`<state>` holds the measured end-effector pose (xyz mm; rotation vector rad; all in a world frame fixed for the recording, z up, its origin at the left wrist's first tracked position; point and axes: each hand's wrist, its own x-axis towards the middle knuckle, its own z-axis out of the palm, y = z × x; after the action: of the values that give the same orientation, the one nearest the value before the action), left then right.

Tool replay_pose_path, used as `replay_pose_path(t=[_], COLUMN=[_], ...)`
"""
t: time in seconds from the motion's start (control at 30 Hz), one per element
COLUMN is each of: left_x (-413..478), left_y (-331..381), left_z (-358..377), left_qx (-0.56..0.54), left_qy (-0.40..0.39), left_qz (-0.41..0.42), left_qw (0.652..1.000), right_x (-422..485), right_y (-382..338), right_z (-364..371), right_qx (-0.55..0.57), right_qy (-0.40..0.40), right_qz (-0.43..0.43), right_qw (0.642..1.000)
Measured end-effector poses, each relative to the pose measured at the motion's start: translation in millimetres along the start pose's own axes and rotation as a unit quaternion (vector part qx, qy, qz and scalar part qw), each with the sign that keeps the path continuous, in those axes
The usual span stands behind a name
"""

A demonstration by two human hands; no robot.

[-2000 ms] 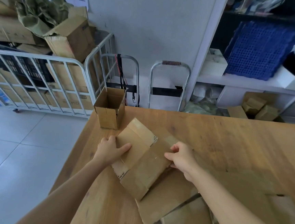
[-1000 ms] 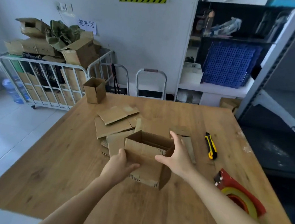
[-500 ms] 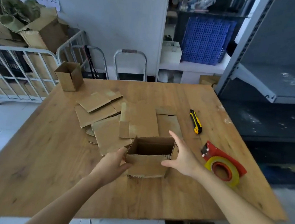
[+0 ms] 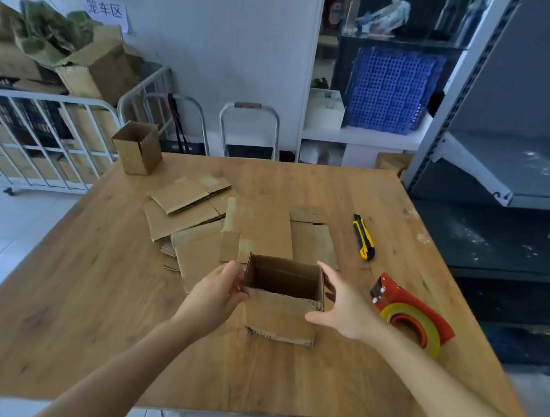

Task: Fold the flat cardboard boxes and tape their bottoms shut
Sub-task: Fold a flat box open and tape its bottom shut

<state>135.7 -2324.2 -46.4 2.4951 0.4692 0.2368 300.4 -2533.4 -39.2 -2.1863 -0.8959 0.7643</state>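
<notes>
Standing open-topped on the table (image 4: pixel 93 292), the folded box (image 4: pixel 279 318) sits just in front of the flat cardboard pile (image 4: pixel 199 221). My left hand (image 4: pixel 216 289) has its fingers curled on the box's left wall, while the right hand (image 4: pixel 341 304) is spread straight-fingered beside the right wall, gripping nothing. The tape dispenser (image 4: pixel 410 313) is off to the right.

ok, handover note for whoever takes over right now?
Left hand grips the open box by its left wall; right hand is open at its right side.
The box stands upright on the table, flat boxes behind it, tape dispenser and utility knife to the right.
Done: box squared up; another folded box at the far left corner.
Left: bottom hidden, no tape visible; tape it, then fold the flats.
</notes>
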Motion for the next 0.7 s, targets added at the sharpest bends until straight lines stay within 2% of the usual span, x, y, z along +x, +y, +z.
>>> replay_pose_path(t=[0.17, 0.3, 0.4, 0.47, 0.57, 0.7], left_x=[8.9, 19.3, 23.6, 24.0, 22.1, 19.5], left_y=[14.3, 23.4, 26.2, 24.2, 19.9, 21.7], left_z=[-0.8, 5.2, 10.2, 9.9, 8.6, 7.4], left_qx=[0.007, -0.048, -0.076, -0.093, -0.124, -0.132], left_qy=[-0.008, 0.034, 0.041, 0.04, 0.045, 0.046], left_qz=[0.006, -0.075, -0.106, -0.109, -0.109, -0.096], left_qw=[1.0, 0.995, 0.991, 0.989, 0.985, 0.985], right_x=[7.3, 14.0, 14.0, 17.7, 29.5, 43.0], right_y=[6.7, 7.6, -0.8, -7.6, -12.6, -14.0], right_z=[-13.6, -12.1, -17.6, -21.8, -21.0, -17.5], right_qx=[0.003, -0.001, 0.077, 0.102, 0.064, 0.055], right_qy=[-0.031, -0.052, -0.061, -0.006, 0.109, 0.14], right_qz=[-0.007, -0.012, 0.007, 0.011, 0.008, 0.071], right_qw=[0.999, 0.999, 0.995, 0.995, 0.992, 0.986])
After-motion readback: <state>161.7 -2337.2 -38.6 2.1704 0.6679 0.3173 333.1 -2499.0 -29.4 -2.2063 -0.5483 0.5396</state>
